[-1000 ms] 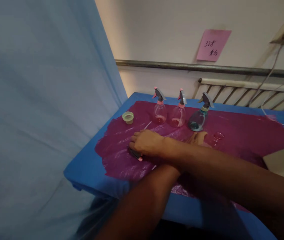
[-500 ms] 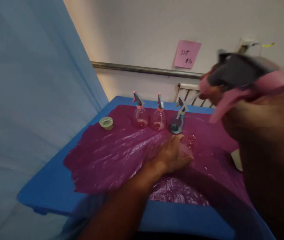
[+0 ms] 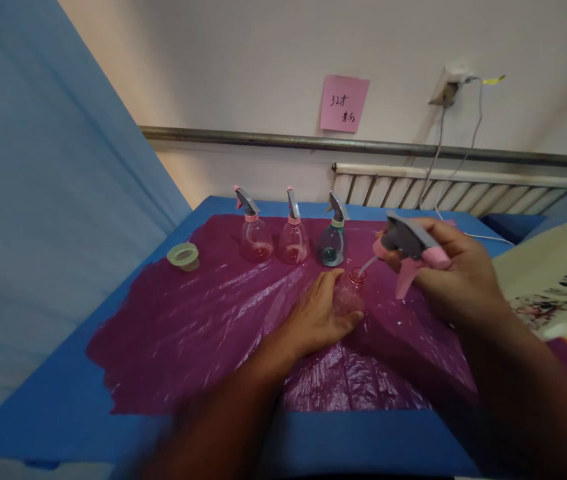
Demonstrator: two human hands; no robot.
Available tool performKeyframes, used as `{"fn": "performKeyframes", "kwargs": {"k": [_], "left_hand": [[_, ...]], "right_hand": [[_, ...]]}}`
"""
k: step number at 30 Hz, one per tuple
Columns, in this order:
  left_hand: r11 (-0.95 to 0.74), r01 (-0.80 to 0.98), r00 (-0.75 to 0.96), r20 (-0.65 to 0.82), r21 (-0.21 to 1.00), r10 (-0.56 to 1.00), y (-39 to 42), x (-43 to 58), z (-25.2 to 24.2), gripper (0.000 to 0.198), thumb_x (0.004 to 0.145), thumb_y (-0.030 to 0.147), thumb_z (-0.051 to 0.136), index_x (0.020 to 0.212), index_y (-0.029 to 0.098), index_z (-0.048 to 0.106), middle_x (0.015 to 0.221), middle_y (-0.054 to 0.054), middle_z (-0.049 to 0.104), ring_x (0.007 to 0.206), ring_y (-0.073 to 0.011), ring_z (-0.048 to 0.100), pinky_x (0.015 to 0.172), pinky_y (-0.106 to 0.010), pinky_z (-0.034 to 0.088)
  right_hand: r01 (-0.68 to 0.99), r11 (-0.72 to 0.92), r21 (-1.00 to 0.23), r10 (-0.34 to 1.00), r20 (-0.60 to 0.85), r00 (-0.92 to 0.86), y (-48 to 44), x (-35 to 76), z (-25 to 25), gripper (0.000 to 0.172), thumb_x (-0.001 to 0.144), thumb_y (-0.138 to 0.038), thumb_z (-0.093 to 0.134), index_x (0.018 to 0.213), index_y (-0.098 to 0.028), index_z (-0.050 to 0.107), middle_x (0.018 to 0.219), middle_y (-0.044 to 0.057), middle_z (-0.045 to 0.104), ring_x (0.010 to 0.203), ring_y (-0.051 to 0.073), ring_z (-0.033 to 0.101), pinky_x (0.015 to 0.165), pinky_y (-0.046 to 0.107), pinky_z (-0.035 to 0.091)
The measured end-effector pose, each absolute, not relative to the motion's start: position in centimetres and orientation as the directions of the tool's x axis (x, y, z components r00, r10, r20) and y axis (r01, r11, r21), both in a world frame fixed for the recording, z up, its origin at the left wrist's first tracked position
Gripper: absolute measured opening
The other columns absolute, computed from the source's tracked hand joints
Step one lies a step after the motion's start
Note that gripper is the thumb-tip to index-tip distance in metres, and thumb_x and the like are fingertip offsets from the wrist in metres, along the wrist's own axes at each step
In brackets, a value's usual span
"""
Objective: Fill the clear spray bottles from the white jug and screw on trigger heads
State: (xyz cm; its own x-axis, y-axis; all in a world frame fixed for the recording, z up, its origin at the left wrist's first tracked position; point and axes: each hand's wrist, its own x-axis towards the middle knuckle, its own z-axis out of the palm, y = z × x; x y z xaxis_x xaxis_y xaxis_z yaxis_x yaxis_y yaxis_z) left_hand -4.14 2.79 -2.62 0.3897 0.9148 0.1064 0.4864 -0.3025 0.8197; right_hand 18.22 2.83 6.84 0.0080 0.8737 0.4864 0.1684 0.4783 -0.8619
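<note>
Gripping trigger sprayer (image 3: 408, 241), right hand (image 3: 456, 270) hovered beside left hand (image 3: 316, 321), whose fingers cupped clear bottle (image 3: 349, 300): likely light, slippery, best held mid-body.

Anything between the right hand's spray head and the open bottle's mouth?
Nothing visible. The spray head is in the right hand, its tube at the mouth of the bottle; the left hand holds the bottle below it.

R hand (image 3: 456, 270) w/ spray head (image 3: 406, 239): was L end of sheet (image 3: 188, 333), then raised; now lowered, tube (image 3: 370, 265) tip at open btl's (image 3: 347, 299) mouth. More jug (image 3: 558, 280) showing.
</note>
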Motion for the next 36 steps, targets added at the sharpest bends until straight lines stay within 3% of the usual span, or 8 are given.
{"fn": "performKeyframes", "kwargs": {"k": [6,11,15,20,27,32,36], "left_hand": [[-0.302,0.481,0.384,0.113,0.823,0.917,2.7,-4.1,-2.4,0.075,0.095,0.051,0.084,0.16,0.031,0.051,0.16,-0.013,0.066,0.144,-0.0408,0.068,0.114,-0.058,0.06],[-0.311,0.456,0.396,0.123,0.834,0.91,2.9,-4.0,-2.7,0.082,0.09,0.046,0.088,0.162,0.031,0.05,0.162,-0.013,0.065,0.147,-0.0418,0.066,0.118,-0.061,0.057],[-0.302,0.439,0.395,0.119,0.846,0.911,3.0,-4.0,-2.7,0.084,0.089,0.044,0.088,0.163,0.031,0.049,0.163,-0.014,0.064,0.148,-0.0425,0.065,0.12,-0.062,0.057],[-0.321,0.408,0.417,0.139,0.855,0.898,3.0,-3.9,-2.8,0.081,0.091,0.041,0.087,0.163,0.032,0.05,0.162,-0.013,0.065,0.148,-0.0402,0.065,0.121,-0.061,0.057],[-0.33,0.397,0.4,0.162,0.856,0.902,3.0,-3.7,-3.3,0.087,0.09,0.04,0.088,0.166,0.029,0.047,0.166,-0.015,0.061,0.153,-0.0409,0.062,0.127,-0.063,0.053],[-0.311,0.404,0.404,0.138,0.86,0.904,3.0,-3.7,-3.2,0.086,0.09,0.04,0.087,0.165,0.029,0.048,0.167,-0.015,0.061,0.153,-0.0401,0.062,0.127,-0.062,0.053],[-0.338,0.396,0.407,0.167,0.854,0.898,2.9,-3.8,-2.9,0.085,0.091,0.039,0.087,0.166,0.03,0.049,0.166,-0.013,0.061,0.153,-0.0389,0.062,0.128,-0.06,0.053]], "right_hand": [[0.038,0.324,-0.945,0.945,0.321,-0.054,4.4,17.6,2.4,0.04,0.074,-0.038,0.104,0.106,-0.023,0.084,0.097,0.004,0.085,0.083,0.017,0.077,0.075,0.029,0.066],[0.049,0.259,-0.965,0.963,0.254,-0.096,4.8,17.7,0.4,0.043,0.078,-0.042,0.101,0.112,-0.022,0.084,0.099,0.005,0.085,0.087,0.019,0.078,0.077,0.03,0.066],[0.008,0.207,-0.978,0.974,0.205,-0.092,4.9,17.8,-0.4,0.04,0.077,-0.047,0.102,0.103,-0.023,0.082,0.094,0.005,0.084,0.081,0.02,0.078,0.078,0.034,0.067],[0.014,0.216,-0.976,0.973,0.214,-0.085,4.9,17.8,-0.7,0.042,0.076,-0.053,0.102,0.098,-0.024,0.08,0.087,0.003,0.081,0.078,0.021,0.076,0.079,0.036,0.067],[0.073,0.288,-0.955,0.954,0.279,-0.106,4.6,17.6,-0.6,0.044,0.079,-0.059,0.098,0.081,-0.023,0.074,0.072,0.001,0.067,0.069,0.017,0.063,0.062,0.029,0.057],[0.099,0.259,-0.961,0.964,0.25,-0.092,4.6,17.8,-1.3,0.047,0.078,-0.064,0.097,0.08,-0.023,0.074,0.074,0.002,0.07,0.065,0.016,0.059,0.059,0.029,0.054],[0.104,0.266,-0.958,0.962,0.257,-0.098,4.5,18.0,-1.7,0.045,0.079,-0.063,0.097,0.082,-0.023,0.075,0.075,0.003,0.073,0.069,0.018,0.064,0.06,0.029,0.055]]}}
